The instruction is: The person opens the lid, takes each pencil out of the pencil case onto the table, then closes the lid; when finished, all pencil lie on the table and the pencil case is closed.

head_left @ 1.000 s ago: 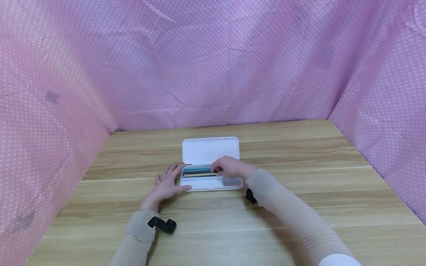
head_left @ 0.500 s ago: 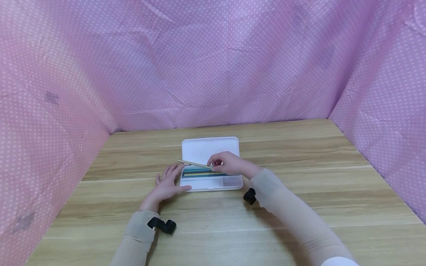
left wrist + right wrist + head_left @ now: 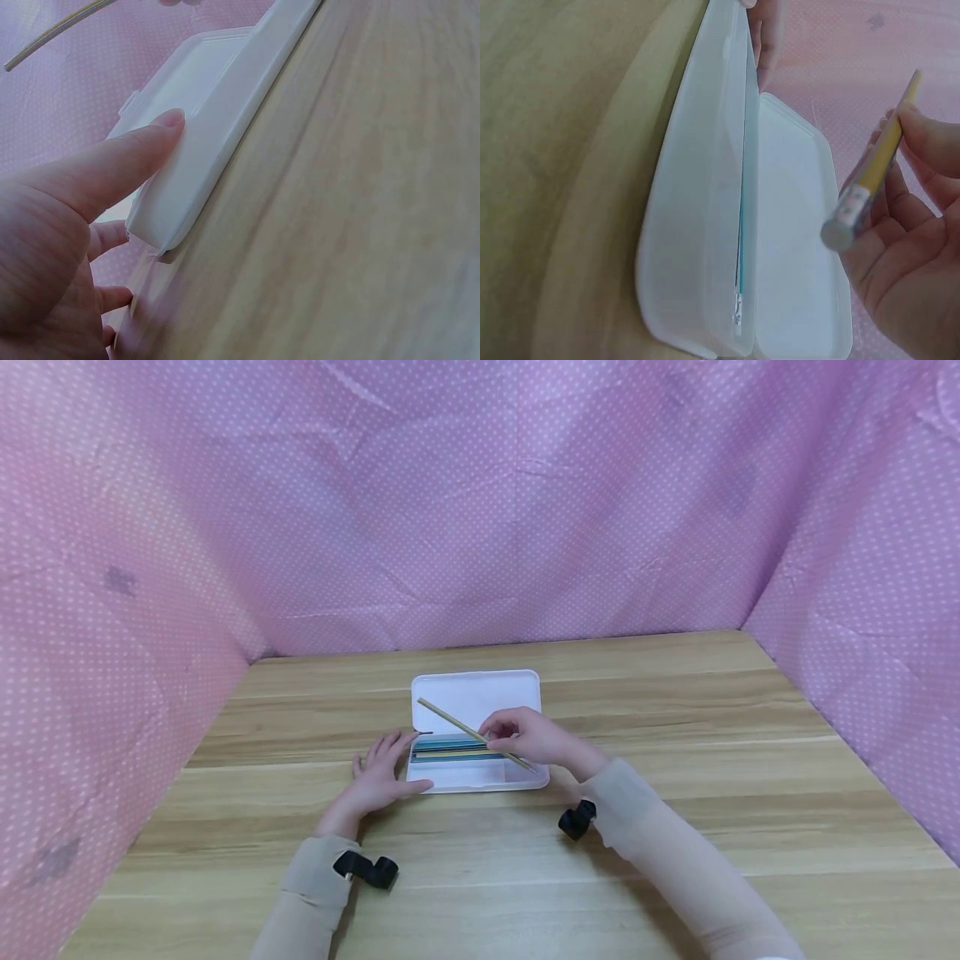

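A white pencil case (image 3: pixel 461 774) lies on the table with its lid (image 3: pixel 510 693) folded back. Several blue-green and yellow pencils (image 3: pixel 450 750) lie lengthwise in its rear compartment. Above them my right hand (image 3: pixel 531 735) pinches a yellow pencil (image 3: pixel 452 719) between thumb and fingers; it slants across the case. In the right wrist view that pencil's metal-banded end (image 3: pixel 847 214) points toward the camera. My left hand (image 3: pixel 378 774) is spread at the case's left end. Its straight thumb (image 3: pixel 142 154) touches the front wall; the other fingers are near the back left corner.
Wood-grain table (image 3: pixel 480 877) surrounds the case. Pink dotted cloth (image 3: pixel 480 510) hangs behind and at both sides. Black wrist cameras (image 3: pixel 367 868) stick out from both sleeves. A thin dark bit (image 3: pixel 425 732), too small to identify, shows by the left forefinger.
My right hand has lifted the yellow pencil out of the row in the case and tilted it, its left end rising in front of the lid. The left hand has stayed put.
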The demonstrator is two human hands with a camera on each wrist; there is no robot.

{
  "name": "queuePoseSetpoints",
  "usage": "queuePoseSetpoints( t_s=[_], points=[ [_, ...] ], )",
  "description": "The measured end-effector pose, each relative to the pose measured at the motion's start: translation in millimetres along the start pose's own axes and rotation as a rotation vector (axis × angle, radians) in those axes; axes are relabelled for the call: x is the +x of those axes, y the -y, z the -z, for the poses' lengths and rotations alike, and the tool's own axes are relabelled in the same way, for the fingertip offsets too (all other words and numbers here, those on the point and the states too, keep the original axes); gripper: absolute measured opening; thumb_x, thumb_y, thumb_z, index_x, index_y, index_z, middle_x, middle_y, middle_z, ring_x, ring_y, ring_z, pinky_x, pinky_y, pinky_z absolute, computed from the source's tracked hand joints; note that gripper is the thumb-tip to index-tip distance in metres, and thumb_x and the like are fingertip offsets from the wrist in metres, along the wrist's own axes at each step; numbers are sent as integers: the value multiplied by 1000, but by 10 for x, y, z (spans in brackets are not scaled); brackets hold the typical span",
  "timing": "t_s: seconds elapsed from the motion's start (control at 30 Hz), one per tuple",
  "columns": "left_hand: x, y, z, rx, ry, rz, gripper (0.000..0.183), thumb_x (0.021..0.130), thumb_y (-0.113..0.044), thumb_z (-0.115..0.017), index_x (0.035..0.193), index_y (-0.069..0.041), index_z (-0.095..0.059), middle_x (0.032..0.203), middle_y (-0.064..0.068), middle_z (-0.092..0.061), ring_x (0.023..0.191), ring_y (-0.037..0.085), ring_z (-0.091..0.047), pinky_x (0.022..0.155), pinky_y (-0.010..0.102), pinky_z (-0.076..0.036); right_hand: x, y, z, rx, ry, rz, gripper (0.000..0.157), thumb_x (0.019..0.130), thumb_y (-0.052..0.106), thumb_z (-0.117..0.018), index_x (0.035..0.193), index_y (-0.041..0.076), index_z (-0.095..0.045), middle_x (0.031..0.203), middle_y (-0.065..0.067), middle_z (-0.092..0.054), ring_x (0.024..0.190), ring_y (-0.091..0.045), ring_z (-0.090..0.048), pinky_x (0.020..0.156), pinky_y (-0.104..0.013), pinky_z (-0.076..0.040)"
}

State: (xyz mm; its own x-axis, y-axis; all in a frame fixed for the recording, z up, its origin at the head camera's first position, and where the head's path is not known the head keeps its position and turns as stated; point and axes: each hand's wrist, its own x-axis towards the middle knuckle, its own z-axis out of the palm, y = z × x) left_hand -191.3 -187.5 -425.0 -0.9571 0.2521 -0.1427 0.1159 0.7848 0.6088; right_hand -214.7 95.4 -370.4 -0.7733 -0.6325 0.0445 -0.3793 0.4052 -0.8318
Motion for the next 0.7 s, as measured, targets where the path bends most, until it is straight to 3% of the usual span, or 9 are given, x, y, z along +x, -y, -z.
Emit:
queuePoseSetpoints(
  t_s=[0.43, 0.7],
  points=[
    [-10, -8, 0, -10, -2, -5, 86, 77, -46, -74, 147, -22, -31, 155, 23, -13, 141, 47, -1, 102, 71, 8, -288, -257, 156, 187, -37, -149, 22, 93, 7, -56, 113, -3, -57, 90, -4, -57, 83, -15, -53, 73, -28, -47],
    [-5, 4, -12, -6, -2, -7, 86, 77, -48, -73, 148, -22, -31, 156, 20, -14, 142, 45, -1, 102, 71, 9, -441, -365, 333, 281, -136, -239, 35, 93, 5, -54, 126, -6, -51, 97, -9, -55, 88, -16, -51, 75, -25, -45]
  ],
)
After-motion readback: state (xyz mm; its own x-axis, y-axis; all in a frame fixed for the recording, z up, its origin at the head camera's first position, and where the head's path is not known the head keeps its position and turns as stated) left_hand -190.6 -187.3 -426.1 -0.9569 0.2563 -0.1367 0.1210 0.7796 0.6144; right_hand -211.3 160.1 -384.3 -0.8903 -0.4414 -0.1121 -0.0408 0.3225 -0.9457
